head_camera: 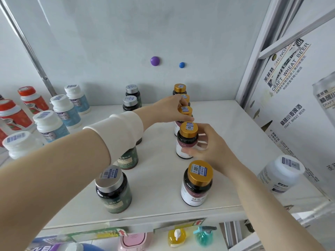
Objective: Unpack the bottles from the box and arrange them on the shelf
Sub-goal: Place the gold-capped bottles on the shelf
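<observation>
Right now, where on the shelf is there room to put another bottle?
The biggest bare patch of shelf lies right of the gold-lid bottles, up to the beer box. A narrower lane runs between them and the silver-lid bottles. The left side is crowded with white-lid bottles, and the left hand and right hand grip gold-lid ones.

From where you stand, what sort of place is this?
Probably a small shop or stockroom: sorted rows of sticker-labelled bottles on a white shelf, paper tags along its front edge, and a craft beer carton beside it.
</observation>
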Available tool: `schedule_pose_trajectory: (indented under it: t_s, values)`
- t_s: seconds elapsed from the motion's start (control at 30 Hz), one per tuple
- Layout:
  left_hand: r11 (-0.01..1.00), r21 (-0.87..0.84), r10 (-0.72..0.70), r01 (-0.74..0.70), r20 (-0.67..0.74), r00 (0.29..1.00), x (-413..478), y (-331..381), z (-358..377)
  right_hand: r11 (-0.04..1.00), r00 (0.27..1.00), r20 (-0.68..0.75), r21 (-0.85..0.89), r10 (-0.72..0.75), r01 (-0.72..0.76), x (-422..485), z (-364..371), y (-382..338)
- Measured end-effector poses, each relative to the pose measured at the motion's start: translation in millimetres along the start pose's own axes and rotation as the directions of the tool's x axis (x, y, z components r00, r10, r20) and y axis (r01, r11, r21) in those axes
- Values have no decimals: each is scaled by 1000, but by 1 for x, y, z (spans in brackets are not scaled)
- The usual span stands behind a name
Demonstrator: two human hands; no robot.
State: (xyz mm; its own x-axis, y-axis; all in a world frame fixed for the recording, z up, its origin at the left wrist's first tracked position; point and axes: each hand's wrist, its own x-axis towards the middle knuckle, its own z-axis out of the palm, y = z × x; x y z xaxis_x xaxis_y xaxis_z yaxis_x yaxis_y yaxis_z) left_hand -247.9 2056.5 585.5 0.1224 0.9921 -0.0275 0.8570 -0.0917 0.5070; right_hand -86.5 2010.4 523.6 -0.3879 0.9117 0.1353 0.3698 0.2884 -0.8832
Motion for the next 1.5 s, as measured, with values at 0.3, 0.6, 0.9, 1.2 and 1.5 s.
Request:
schedule_pose_trajectory:
  t_s: [0.3,0.6,0.9,1.2,1.5]
  values:
    - [968,234,-44,90,-196,980,-77,25,-56,942,988,-40,-310,-151,132,-28,-34,-70]
    - [496,821,-5,281,-321,947,-244,7,-67,650,945,156,-693,-287,311,-79,37,-143]
    - [285,817,-257,501,-439,861,-447,-103,-109,461,780,400,-641,-481,613,-137,236,-244]
    - [96,733,-580,674,-509,636,-700,-279,-138,244,528,647,-480,-551,843,-222,520,-340]
    - [75,592,-771,803,-476,423,-866,-433,-122,74,288,846,-286,-449,955,-291,757,-383]
